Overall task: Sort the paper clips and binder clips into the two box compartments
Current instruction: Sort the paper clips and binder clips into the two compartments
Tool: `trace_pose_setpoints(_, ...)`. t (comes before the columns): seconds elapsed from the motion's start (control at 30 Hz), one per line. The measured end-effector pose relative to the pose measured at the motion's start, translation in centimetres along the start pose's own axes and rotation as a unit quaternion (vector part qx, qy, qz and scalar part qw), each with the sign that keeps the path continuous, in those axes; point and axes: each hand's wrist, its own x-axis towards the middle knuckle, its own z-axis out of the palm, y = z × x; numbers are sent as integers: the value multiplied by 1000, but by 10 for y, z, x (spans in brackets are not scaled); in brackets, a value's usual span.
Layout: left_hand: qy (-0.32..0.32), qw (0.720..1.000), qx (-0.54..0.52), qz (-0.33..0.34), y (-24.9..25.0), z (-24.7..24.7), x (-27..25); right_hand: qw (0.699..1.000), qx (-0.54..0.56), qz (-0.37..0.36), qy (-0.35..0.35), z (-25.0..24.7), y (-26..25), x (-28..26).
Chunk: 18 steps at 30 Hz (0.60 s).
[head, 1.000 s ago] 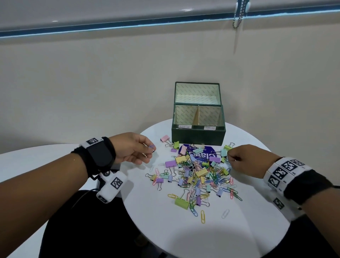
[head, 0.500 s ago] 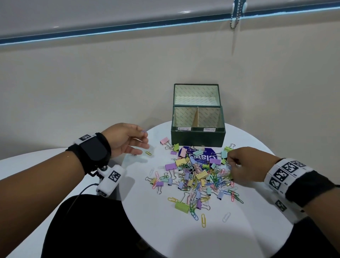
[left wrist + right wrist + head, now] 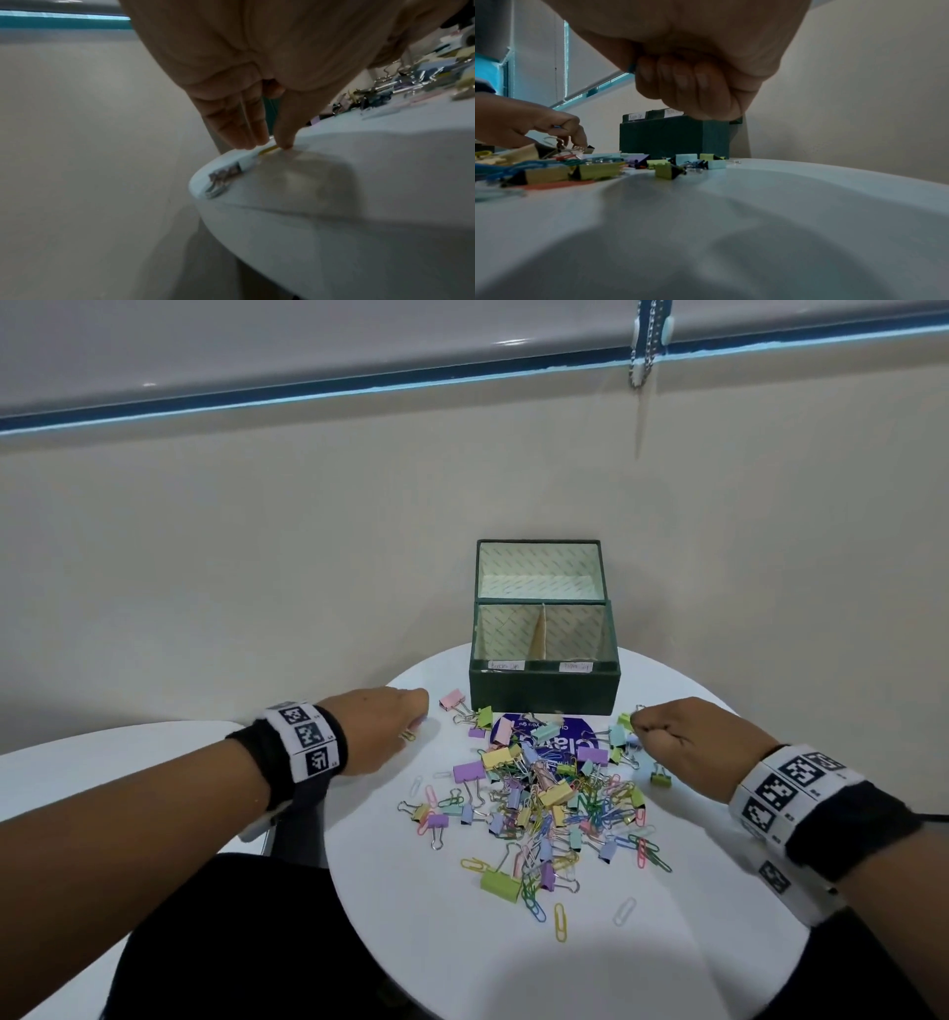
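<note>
A heap of coloured paper clips and binder clips (image 3: 544, 793) lies on the round white table (image 3: 462, 942). Behind it stands the dark green box (image 3: 544, 693), open, with two labelled compartments. My left hand (image 3: 411, 716) reaches down left of the heap. Its fingertip (image 3: 285, 145) touches a lone yellow paper clip (image 3: 408, 736) near the table's edge. In the right wrist view a blue paper clip (image 3: 557, 126) shows tucked under its fingers. My right hand (image 3: 642, 726) is a fist over the heap's right side, with a blue paper clip end (image 3: 632, 68) poking out.
The box's lid stands upright against the close beige wall. A blue printed card (image 3: 565, 742) lies under the heap. A second white table (image 3: 102, 747) adjoins at the left. Loose paper clips (image 3: 560, 922) lie toward the near edge.
My left hand left the heap's edge, opened its fingers, and came down on the yellow paper clip further left. My right fist stayed by the heap's right side and moved little.
</note>
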Motion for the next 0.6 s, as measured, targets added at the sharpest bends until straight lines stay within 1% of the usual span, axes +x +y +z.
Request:
trace_pose_setpoints(0.07,2,999,35,19,4,1,6,1000,-6,5,-5,1,1,1)
trace_pose_setpoints(0.13,-15,998,54,12,6,-1,11,1000,-11,5,-7,1,3,2)
trace_pose_setpoints(0.23,-48,997,62,4,12,-6,16,1000,-22,4,-7,3,8,4)
trace_pose_setpoints(0.27,-50,997,51,8,16,-11,17,1000,-27,3,-4,4,9,5)
trace_pose_setpoints(0.3,-40,999,27,14,21,-19,19,1000,-28,1,2,4,9,5)
trace_pose_setpoints(0.37,20,997,-71,31,34,-39,29,1000,-19,-4,20,4,7,5)
trace_pose_setpoints(0.4,62,988,-140,37,41,-51,36,1000,-15,-5,26,2,5,6)
trace_pose_setpoints(0.47,141,953,-264,39,56,-72,55,999,-14,-10,35,-4,-4,10)
trace_pose_setpoints(0.5,161,939,-303,37,65,-81,66,999,-11,-14,44,-8,-10,14)
trace_pose_setpoints(0.53,169,929,-328,34,74,-88,77,998,-5,-18,56,-12,-15,21)
trace_pose_setpoints(0.6,166,921,-352,25,93,-98,97,996,8,-20,89,-23,-25,39)
